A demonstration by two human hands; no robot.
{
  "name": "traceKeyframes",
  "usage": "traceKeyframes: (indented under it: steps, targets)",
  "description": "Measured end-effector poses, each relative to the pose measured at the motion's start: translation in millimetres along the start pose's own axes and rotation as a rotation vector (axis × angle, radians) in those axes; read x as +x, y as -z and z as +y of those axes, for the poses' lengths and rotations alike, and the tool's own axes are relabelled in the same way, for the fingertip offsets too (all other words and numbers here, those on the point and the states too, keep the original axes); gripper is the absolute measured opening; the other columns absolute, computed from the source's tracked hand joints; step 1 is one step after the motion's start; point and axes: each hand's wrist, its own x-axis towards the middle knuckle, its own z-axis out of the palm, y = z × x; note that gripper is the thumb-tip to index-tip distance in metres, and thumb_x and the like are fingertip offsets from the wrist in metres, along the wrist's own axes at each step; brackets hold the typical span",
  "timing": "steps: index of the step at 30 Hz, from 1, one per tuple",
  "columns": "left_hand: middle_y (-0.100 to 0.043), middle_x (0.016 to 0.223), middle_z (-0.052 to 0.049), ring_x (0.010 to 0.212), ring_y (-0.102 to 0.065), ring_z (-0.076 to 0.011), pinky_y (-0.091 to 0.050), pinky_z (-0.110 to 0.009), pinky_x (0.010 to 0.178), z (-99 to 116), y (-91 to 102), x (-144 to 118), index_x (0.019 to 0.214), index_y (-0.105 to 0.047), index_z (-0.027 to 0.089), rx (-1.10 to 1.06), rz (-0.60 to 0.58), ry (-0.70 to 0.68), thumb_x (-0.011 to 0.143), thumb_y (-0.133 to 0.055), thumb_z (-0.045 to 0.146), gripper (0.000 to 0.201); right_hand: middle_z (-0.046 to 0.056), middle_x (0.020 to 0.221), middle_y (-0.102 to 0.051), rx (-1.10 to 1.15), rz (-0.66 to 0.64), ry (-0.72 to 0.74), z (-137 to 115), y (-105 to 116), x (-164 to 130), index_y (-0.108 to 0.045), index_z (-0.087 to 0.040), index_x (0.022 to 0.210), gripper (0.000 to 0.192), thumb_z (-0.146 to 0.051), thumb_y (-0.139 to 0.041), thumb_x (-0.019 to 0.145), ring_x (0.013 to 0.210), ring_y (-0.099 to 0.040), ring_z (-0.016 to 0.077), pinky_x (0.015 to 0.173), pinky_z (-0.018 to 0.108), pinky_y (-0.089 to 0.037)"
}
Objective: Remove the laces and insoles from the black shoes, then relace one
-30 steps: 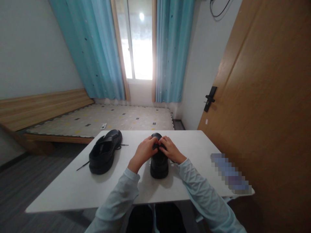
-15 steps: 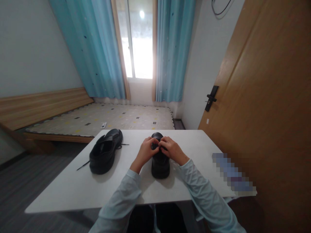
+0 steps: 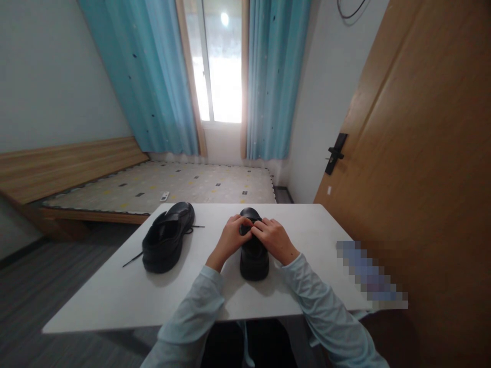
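A black shoe [image 3: 253, 258] stands on the white table [image 3: 115, 296] in front of me, toe pointing away. My left hand [image 3: 230, 239] and my right hand [image 3: 273, 237] meet over its lacing area, fingertips pinched together on the laces. The laces themselves are hidden under my fingers. A second black shoe [image 3: 166, 243] lies to the left, its lace loose and trailing off toward the table's left edge. Both my arms wear light blue sleeves.
Beyond the table is a low bed [image 3: 161, 186] with a patterned mattress and a small remote on it. Blue curtains [image 3: 268, 76] frame a bright window. A wooden door [image 3: 422, 153] with a black handle stands close on the right. A blurred patch lies at the table's right edge.
My hands stay on the shoe's laces with small finger shifts; the right hand has slid slightly left over the left fingertips. The view rose a little.
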Motion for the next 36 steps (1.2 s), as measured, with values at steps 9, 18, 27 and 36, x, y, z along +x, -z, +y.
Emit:
traceKeyframes:
  steps: [9,18,27,36]
  targets:
    - [-0.059,0.086,-0.003,0.091,-0.054,-0.0203,-0.048,-0.037,0.084,0,-0.1,0,0.081,-0.061,0.019,0.008,0.007,0.000,0.067,-0.060,0.011,0.015,0.006,0.085,-0.062,0.290,0.096,-0.090,8,-15,-1,-0.059,-0.017,0.086,0.007,-0.017,-0.053,0.089,0.081,-0.053,0.0185,0.069,0.029,-0.041]
    - [-0.059,0.086,-0.003,0.090,-0.054,-0.0204,-0.048,-0.037,0.082,1,0.3,-1,0.080,-0.061,0.020,0.002,-0.008,0.006,0.068,-0.060,0.013,0.014,0.003,0.078,-0.062,0.840,0.249,-0.333,14,-25,-4,-0.058,-0.018,0.079,0.009,-0.011,-0.055,0.083,0.075,-0.057,0.0160,0.069,0.027,-0.044]
    - [-0.058,0.088,-0.003,0.091,-0.054,-0.0198,-0.050,-0.036,0.080,-2,-1.7,-1,0.082,-0.061,0.020,-0.026,-0.012,0.009,0.068,-0.060,0.012,0.016,0.002,0.079,-0.060,0.931,0.236,-0.352,14,-18,1,-0.057,-0.018,0.086,0.012,-0.008,-0.052,0.081,0.075,-0.057,0.0147,0.071,0.028,-0.045]
    - [-0.058,0.088,-0.002,0.088,-0.055,-0.0190,-0.051,-0.036,0.077,-5,-3.0,-1,0.085,-0.054,0.019,-0.020,0.010,0.024,0.066,-0.060,0.011,0.022,0.003,0.081,-0.058,0.706,0.151,-0.131,27,-29,-7,-0.067,-0.019,0.092,0.025,-0.006,-0.048,0.084,0.076,-0.057,0.0134,0.070,0.024,-0.046]
